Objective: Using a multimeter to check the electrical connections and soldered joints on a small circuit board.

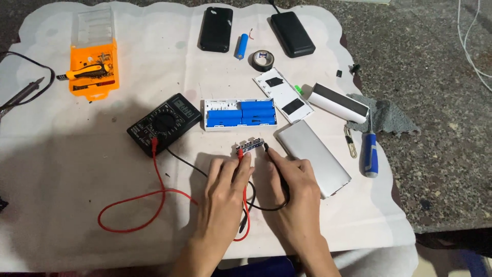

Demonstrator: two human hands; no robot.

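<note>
My left hand grips a red test probe whose tip touches a small blue circuit board on the white cloth. My right hand grips a black test probe with its tip at the board's right end. Red and black leads run from the probes to a black multimeter at the left. Just behind the board lies an open white battery case holding several blue cells.
A silver metal shell, a white cover plate, a white tube, a blue-handled screwdriver, black tape, a loose blue cell, two black cases, an orange bit box and a soldering iron lie around.
</note>
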